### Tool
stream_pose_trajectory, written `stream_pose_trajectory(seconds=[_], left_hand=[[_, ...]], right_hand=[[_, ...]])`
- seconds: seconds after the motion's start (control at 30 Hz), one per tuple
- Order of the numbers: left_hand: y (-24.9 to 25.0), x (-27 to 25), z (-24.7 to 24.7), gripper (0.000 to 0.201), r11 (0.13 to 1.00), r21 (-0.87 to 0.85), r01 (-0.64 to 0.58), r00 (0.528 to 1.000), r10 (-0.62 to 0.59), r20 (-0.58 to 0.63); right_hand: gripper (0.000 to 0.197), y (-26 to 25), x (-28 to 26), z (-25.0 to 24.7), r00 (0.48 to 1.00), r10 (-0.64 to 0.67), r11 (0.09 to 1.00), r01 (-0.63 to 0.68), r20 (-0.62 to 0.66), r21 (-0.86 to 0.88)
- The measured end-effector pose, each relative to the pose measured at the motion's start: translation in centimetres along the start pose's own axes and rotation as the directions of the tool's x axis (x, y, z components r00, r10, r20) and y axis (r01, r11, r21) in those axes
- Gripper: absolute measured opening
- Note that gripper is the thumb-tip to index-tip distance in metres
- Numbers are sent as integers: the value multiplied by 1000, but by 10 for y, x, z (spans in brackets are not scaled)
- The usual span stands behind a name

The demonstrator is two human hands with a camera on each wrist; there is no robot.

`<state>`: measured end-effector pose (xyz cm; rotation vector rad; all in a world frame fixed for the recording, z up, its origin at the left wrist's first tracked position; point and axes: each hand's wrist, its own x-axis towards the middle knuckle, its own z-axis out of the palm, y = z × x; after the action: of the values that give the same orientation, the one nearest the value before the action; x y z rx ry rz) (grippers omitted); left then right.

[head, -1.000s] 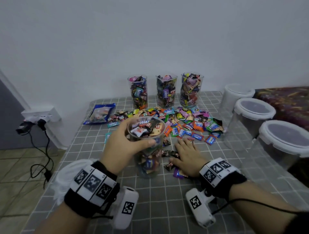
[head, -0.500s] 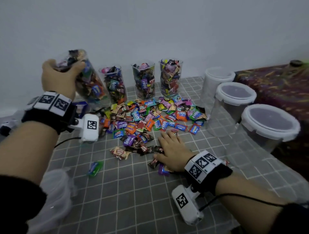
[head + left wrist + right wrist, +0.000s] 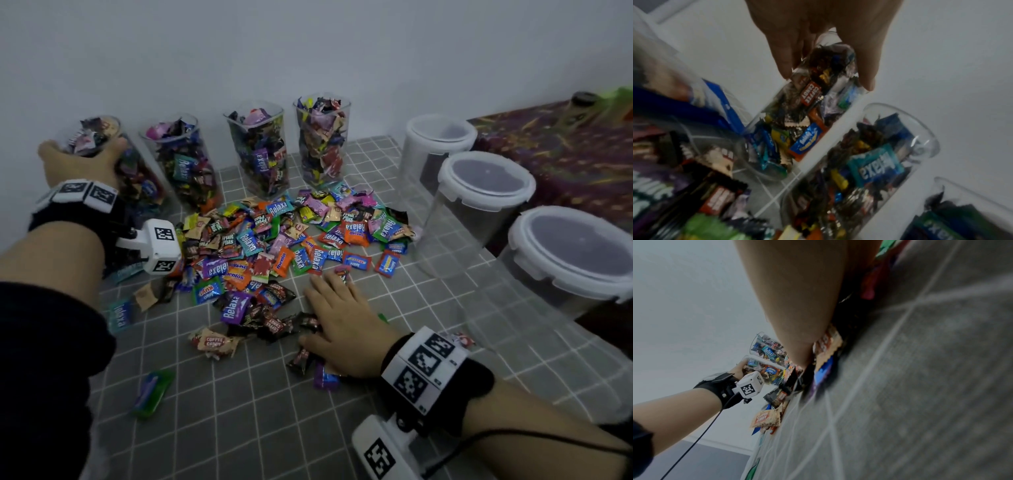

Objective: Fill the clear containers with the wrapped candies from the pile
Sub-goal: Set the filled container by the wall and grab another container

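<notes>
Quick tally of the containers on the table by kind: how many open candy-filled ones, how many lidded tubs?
Open clear containers filled with candies: 4, namely the one the left hand grips, then.
Lidded tubs: 3, at; no candies visible inside.
Total: 7

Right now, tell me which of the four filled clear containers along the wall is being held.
The leftmost container: the left hand grips it near its rim, and it leans, while the other three stand upright and untouched.
</notes>
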<state>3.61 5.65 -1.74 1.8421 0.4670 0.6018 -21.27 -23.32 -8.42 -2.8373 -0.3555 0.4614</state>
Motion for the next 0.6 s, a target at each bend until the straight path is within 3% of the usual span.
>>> stream_pose_trajectory(seconds=[0.17,0.3,0.4,0.5,0.6], left_hand=[[-11,10,8,101,996,92,4,996,-13,93],[-4,12,6,116,996,87,14,995,-23,101],[5,3,2,113,986,169,-14,994,-4,111],[17,-20,2,101,932,294,-210,977,186,109],[39,-59,4,99,860,273,-432,900,430,70]], right_hand=[[73,0,-1,-1,1000,2,1000,-2,-1,27],[74,-1,0,-1,1000,4,1000,-4,-2,25],[73,-2,-2,-1,1000,2,1000,-1,-9,22],[72,-2,-2,-2,1000,7,999,-6,-19,37],[71,-1,-5,-5,998,26,996,-21,-57,88]])
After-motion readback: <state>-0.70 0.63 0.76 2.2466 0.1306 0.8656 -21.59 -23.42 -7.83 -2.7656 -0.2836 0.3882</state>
